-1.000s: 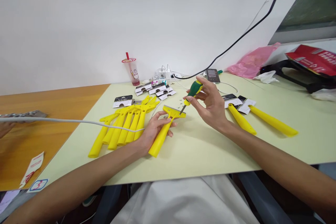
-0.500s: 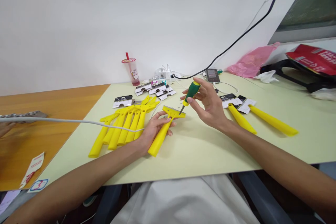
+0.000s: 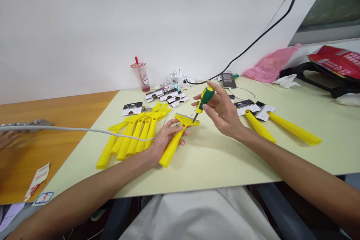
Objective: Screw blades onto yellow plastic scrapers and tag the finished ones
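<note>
My left hand (image 3: 164, 137) grips the handle of a yellow scraper (image 3: 176, 140) lying on the pale green table (image 3: 213, 157); the scraper's metal-edged head points away from me. My right hand (image 3: 222, 110) holds a green-and-yellow screwdriver (image 3: 203, 100), tilted, with its tip down on the right side of the scraper's head. Several more yellow scrapers (image 3: 132, 135) lie in a fan just left of my left hand. Two other yellow scrapers (image 3: 281, 127) lie to the right of my right wrist.
Black-and-white blade cards (image 3: 165, 95) lie behind the scrapers. A pink-lidded cup (image 3: 141, 75), a phone (image 3: 227, 80), chargers and cables stand at the back. A white cable (image 3: 70, 130) crosses from the left. A pink bag (image 3: 270, 68) and red packet (image 3: 334, 62) lie far right.
My right hand has shifted slightly, turning the screwdriver on the scraper's head. My left hand and the scraper have stayed in place.
</note>
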{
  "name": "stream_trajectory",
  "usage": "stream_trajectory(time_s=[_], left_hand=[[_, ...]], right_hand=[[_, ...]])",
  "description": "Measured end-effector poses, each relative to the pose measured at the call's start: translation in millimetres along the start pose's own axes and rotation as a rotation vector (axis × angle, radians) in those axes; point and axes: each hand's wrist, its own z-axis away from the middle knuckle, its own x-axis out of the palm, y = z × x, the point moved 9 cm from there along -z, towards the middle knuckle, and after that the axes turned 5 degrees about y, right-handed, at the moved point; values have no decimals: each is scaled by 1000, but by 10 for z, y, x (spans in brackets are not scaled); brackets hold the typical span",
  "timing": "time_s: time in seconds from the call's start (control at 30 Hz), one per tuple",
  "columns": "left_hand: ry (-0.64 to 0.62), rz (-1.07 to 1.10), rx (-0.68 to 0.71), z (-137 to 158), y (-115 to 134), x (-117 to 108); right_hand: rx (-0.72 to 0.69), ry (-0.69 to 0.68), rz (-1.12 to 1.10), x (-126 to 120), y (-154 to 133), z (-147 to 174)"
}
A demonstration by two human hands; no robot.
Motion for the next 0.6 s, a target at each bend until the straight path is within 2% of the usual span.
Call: stream_trajectory(time_s=[0.4, 0.6], left_hand=[[4, -1, 3, -5, -9, -10], [10, -30, 13, 5, 4, -12]], right_hand=[[6, 41, 39, -26, 26, -13], [-54, 143, 92, -101, 30, -5]])
